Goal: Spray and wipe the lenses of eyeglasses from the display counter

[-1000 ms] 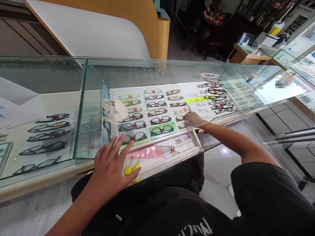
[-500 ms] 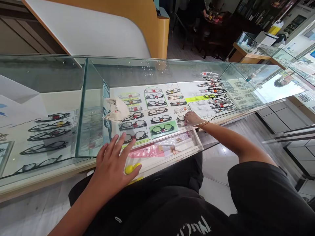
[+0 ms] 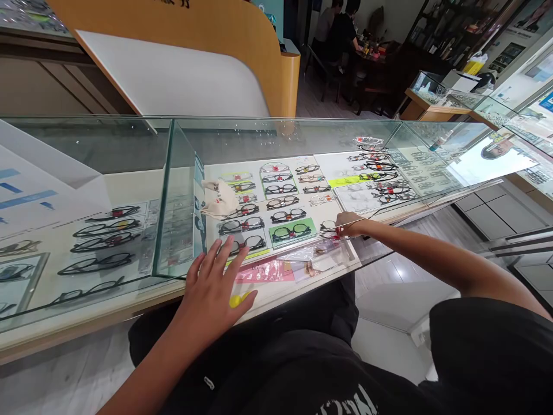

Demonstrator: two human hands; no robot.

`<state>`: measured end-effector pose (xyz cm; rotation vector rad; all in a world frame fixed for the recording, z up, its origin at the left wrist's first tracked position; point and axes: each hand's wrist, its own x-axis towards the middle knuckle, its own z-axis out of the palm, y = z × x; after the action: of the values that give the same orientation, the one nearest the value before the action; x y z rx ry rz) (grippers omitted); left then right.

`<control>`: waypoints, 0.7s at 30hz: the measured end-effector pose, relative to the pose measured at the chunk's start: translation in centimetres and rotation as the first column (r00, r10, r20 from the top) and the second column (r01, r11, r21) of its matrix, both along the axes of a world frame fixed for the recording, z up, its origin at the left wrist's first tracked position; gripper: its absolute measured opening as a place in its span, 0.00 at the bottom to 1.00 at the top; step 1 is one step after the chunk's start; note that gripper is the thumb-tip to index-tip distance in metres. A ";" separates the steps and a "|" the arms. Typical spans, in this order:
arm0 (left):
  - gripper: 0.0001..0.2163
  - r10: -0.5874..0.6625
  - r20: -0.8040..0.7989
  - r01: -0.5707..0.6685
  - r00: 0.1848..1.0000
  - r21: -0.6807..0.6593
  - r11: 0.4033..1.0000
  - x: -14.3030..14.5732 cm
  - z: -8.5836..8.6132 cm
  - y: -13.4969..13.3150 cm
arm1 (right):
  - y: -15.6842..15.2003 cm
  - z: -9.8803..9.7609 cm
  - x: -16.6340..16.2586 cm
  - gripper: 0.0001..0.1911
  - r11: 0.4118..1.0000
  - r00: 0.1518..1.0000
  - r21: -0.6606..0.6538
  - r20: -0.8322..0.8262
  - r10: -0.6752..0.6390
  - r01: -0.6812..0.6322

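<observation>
Left hand (image 3: 216, 288): spreading its fingers, empty, at the near edge of the glass case (image 3: 164, 202). Right hand (image 3: 349, 223): gripping thin-rimmed eyeglasses (image 3: 327, 225), these extending just left of its fingertips. Black eyeglasses (image 3: 290, 232): lying between the hands. Pink packet (image 3: 265, 271): lying just right of the left hand. Cloth pouch (image 3: 219, 197): resting beyond the left fingers. Yellow item (image 3: 235, 301): showing beside the left thumb.
</observation>
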<state>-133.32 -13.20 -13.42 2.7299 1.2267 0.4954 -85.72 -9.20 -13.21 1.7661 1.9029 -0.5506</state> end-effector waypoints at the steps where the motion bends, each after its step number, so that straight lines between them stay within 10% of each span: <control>1: 0.37 0.001 0.001 -0.001 1.000 -0.003 1.000 0.0 0.0 0.0 | -0.5 0.5 -0.2 0.10 1.000 1.000 -0.013 -0.026 -0.003 0.003; 14: 0.37 0.012 0.004 -0.012 1.000 0.006 1.000 0.1 -0.1 0.2 | -3.7 5.5 -6.7 0.05 0.971 0.862 -0.012 -0.463 0.207 -0.240; 21: 0.37 0.011 0.023 -0.011 1.000 -0.003 1.000 0.2 -0.1 0.2 | -5.1 13.7 -8.1 0.04 0.939 0.673 0.070 -0.679 0.292 -0.337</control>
<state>-133.15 -13.02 -13.48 2.7084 1.2372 0.5234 -93.86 -14.30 0.48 1.2078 2.5716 -1.2410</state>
